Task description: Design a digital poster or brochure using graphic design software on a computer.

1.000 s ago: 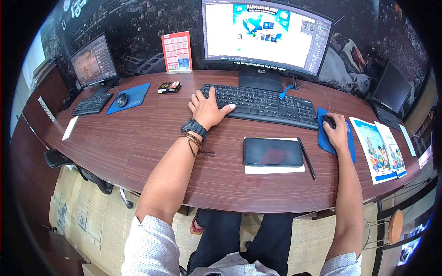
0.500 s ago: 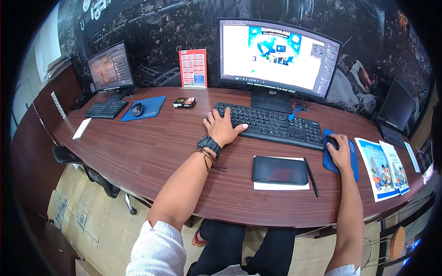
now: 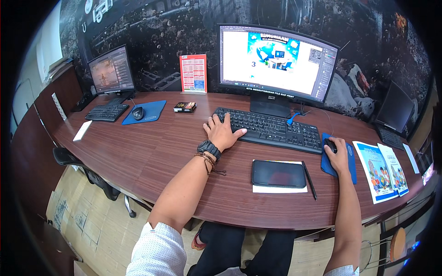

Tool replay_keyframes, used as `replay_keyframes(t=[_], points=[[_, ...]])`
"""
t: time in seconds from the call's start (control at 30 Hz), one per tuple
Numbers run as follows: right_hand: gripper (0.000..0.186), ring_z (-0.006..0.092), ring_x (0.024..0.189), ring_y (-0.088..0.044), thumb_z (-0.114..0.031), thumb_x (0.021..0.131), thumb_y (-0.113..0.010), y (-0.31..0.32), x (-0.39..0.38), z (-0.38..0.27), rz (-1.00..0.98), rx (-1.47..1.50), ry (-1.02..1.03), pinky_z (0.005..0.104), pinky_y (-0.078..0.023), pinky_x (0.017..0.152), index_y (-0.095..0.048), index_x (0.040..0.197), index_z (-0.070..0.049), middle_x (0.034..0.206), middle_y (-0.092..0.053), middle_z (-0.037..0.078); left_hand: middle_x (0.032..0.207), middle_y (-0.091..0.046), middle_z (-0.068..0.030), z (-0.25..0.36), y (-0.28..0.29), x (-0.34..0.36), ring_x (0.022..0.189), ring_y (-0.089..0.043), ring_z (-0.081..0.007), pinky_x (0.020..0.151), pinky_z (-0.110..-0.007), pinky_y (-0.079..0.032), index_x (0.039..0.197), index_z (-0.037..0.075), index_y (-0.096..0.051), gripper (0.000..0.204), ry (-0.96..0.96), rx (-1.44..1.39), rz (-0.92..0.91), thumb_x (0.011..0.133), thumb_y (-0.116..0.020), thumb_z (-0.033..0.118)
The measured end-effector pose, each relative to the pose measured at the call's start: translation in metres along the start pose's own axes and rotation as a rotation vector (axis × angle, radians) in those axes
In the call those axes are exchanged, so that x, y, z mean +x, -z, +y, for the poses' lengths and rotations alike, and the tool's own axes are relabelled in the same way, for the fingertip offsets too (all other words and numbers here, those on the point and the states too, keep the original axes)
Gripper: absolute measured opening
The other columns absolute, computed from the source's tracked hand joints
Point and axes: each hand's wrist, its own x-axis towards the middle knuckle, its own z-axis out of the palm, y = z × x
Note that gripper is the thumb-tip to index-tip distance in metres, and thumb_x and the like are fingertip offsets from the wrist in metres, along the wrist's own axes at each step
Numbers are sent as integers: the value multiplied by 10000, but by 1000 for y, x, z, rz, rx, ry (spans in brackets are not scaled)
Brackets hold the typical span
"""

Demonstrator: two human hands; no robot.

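My left hand [image 3: 222,133] rests with fingers spread on the left end of a black keyboard [image 3: 276,128], the thumb along its front edge. It wears a dark wristwatch [image 3: 209,149] and a beaded bracelet [image 3: 205,158]. On a blue mouse pad [image 3: 351,170] at the keyboard's right, my right hand [image 3: 338,155] curls over a black computer mouse [image 3: 330,146], mostly covered by the fingers. Behind the keyboard a wide curved monitor [image 3: 276,57] shows a design program with a blue globe picture. A black smartphone [image 3: 279,174] lies on white paper in front of the keyboard, beside a black pen [image 3: 309,180].
Printed booklets [image 3: 377,172] lie at the right, near a second dark monitor [image 3: 395,109]. On the left are another monitor [image 3: 110,70], keyboard [image 3: 107,112] and mouse [image 3: 137,112]. A small box [image 3: 185,107] and a red-framed card stand [image 3: 194,73] sit mid-desk. An office chair [image 3: 92,172] is below.
The view has tilted slightly, so the desk and monitors appear a little lower. Both hands keep their places on the keyboard and the mouse.
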Motion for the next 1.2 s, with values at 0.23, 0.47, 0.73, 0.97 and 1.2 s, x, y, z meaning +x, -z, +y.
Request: replay_keyframes(t=[0.23, 0.47, 0.73, 0.97, 1.2], points=[[390, 341, 1136, -579, -202, 838, -727, 3, 0, -3, -15, -16, -30, 409, -460, 982, -651, 1183, -35, 1204, -568, 153, 1480, -324, -341, 5, 6, -1, 1419, -247, -501, 1124, -667, -173, 1504, 45, -374, 960, 12, -5, -57, 840, -615, 695], [392, 333, 1154, -575, -202, 841, -722, 1, 0, -1, -29, -25, -40, 411, -455, 995, -649, 1194, -44, 1224, -566, 146, 1478, -327, -337, 5, 8, -1, 1418, -251, -495, 1121, -671, -172, 1502, 48, -380, 949, 21, 1, -75, 845, -613, 692], [395, 331, 1156, -574, -213, 848, -715, 0, 1, 1, -25, -38, -28, 412, -455, 1000, -647, 1200, -47, 1229, -564, 140, 1471, -325, -338, 2, 3, 0, 1405, -257, -487, 1106, -696, -163, 1494, 45, -389, 940, 4, -8, -43, 842, -632, 676], [395, 332, 1150, -574, -215, 848, -715, 1, 0, 1, -30, -33, -26, 410, -452, 998, -648, 1198, -44, 1216, -564, 146, 1481, -315, -344, 4, 5, -1, 1414, -241, -496, 1108, -696, -155, 1492, 50, -394, 928, 9, -6, -64, 847, -626, 674], [357, 334, 1144, -573, -166, 829, -696, 3, 0, -1, -29, -25, -14, 407, -450, 994, -650, 1157, -32, 1194, -565, 150, 1483, -315, -345, 4, 2, 0, 1410, -248, -496, 1103, -693, -164, 1488, 56, -405, 919, 8, -6, -50, 846, -626, 676]])
